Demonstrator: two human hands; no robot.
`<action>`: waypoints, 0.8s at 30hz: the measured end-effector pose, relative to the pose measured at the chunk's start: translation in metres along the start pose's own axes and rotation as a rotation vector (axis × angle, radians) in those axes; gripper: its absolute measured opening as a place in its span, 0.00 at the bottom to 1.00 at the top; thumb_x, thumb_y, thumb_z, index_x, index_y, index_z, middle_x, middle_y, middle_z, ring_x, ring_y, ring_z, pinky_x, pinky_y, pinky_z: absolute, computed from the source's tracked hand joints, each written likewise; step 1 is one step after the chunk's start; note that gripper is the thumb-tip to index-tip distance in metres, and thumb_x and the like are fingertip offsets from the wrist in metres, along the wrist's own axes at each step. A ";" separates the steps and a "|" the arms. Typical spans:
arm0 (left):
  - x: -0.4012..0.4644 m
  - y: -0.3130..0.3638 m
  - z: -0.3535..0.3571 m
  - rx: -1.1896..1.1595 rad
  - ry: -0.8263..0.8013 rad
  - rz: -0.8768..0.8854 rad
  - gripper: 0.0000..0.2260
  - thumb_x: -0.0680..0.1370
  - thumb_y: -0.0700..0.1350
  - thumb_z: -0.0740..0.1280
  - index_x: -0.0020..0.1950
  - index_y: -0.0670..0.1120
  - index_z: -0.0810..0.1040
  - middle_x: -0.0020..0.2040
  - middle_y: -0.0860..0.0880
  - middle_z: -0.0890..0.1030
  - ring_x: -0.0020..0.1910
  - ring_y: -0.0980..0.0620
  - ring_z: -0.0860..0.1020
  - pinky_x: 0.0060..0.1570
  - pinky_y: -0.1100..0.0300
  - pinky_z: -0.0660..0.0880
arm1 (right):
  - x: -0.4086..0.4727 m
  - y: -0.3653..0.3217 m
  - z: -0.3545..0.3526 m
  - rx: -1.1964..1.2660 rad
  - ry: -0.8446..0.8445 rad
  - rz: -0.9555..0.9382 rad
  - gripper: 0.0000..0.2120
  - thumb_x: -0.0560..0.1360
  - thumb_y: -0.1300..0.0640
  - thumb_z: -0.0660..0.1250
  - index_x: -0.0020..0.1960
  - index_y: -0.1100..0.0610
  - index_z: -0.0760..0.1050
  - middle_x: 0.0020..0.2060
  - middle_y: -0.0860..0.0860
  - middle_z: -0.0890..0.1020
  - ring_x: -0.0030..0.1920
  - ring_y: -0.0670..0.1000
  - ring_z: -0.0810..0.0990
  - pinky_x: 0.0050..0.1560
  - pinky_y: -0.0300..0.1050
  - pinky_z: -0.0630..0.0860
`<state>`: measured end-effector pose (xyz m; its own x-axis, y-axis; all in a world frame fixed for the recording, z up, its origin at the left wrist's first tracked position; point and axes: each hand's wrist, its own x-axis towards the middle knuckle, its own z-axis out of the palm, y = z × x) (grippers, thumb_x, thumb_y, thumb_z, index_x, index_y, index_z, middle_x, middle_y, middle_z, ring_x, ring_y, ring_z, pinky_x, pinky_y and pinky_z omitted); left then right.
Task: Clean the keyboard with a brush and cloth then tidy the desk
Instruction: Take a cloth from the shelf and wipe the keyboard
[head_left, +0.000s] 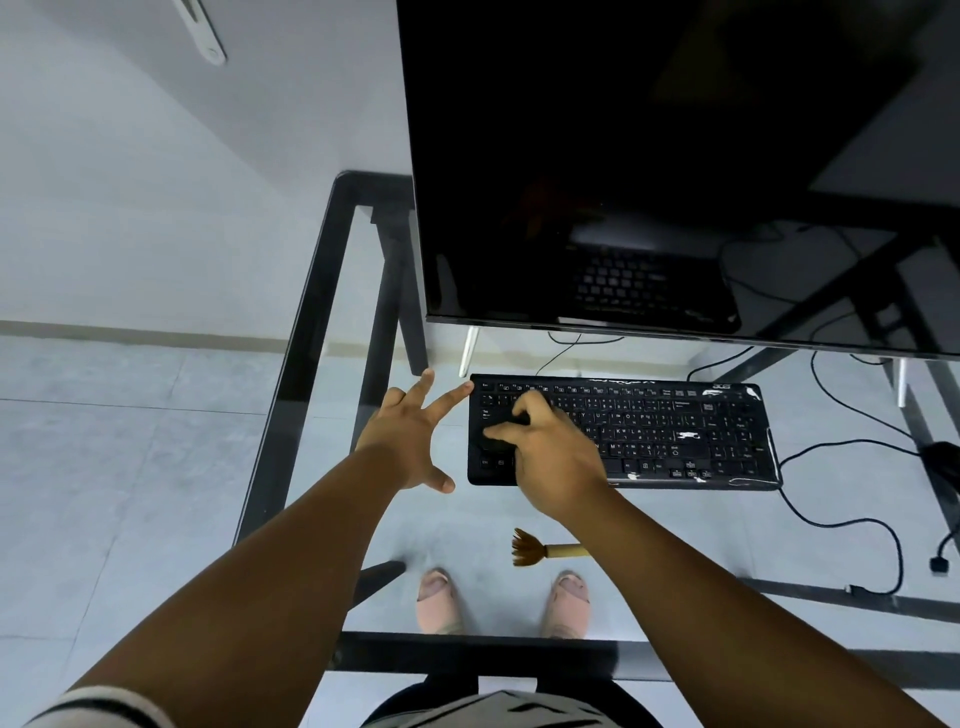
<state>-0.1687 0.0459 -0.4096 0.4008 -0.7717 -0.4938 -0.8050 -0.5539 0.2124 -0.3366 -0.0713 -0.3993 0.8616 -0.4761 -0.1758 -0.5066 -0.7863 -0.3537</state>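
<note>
The left hand (410, 439) is spread wide above the glass desk (311, 322), fingers straight and splayed, holding nothing. Its forefinger tip reaches the far left corner of the keyboard (675, 431), touching it or very nearly so; the thumb points back toward the near left corner, stopping just short of it. The rest of that hand sits just to the left of the keyboard's short edge.

To the right of it, the right hand (545, 447) lies over the left part of the keyboard with its fingers curled down. Something dark and soft-looking, perhaps a cloth, seems to be bunched under the fingertips, but it blends into the black keys and I cannot tell for certain what is held, or whether the fingers grip anything at all.

Nearer the person than that hand, just beside the right wrist, a brush (540, 550) lies flat on the glass, its brown bristles pointing left and its pale handle running right beneath the forearm. It lies apart from the keyboard's front edge.

Beyond both hands, a dark monitor (649, 156) stands at the back of the desk, overhanging the keyboard's far edge. Right of the right hand, the keyboard stretches on, with white scuffs on its far right corner and a black cable (852, 525) trailing from its right end.
</note>
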 end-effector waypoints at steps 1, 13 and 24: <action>0.000 -0.001 0.000 -0.005 0.000 0.001 0.57 0.64 0.58 0.79 0.74 0.70 0.36 0.80 0.51 0.41 0.76 0.40 0.51 0.70 0.45 0.65 | -0.001 0.006 -0.001 0.015 0.028 0.023 0.23 0.75 0.64 0.62 0.62 0.41 0.76 0.60 0.46 0.67 0.57 0.52 0.71 0.47 0.50 0.78; -0.028 0.005 0.049 -0.317 0.255 0.216 0.36 0.78 0.51 0.65 0.79 0.56 0.48 0.78 0.61 0.46 0.77 0.53 0.54 0.73 0.52 0.57 | -0.066 0.057 0.012 0.270 0.274 0.090 0.18 0.70 0.61 0.69 0.56 0.45 0.83 0.56 0.46 0.72 0.41 0.45 0.80 0.39 0.43 0.80; -0.022 0.020 0.062 -0.263 0.310 0.168 0.30 0.81 0.48 0.61 0.79 0.53 0.51 0.79 0.59 0.49 0.76 0.54 0.59 0.70 0.55 0.62 | -0.060 0.038 0.014 0.000 0.096 -0.032 0.19 0.71 0.62 0.68 0.53 0.41 0.82 0.55 0.47 0.74 0.50 0.53 0.76 0.35 0.48 0.80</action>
<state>-0.2208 0.0708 -0.4469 0.4181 -0.8931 -0.1661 -0.7477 -0.4422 0.4954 -0.4070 -0.0666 -0.4152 0.8704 -0.4865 -0.0761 -0.4793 -0.8015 -0.3576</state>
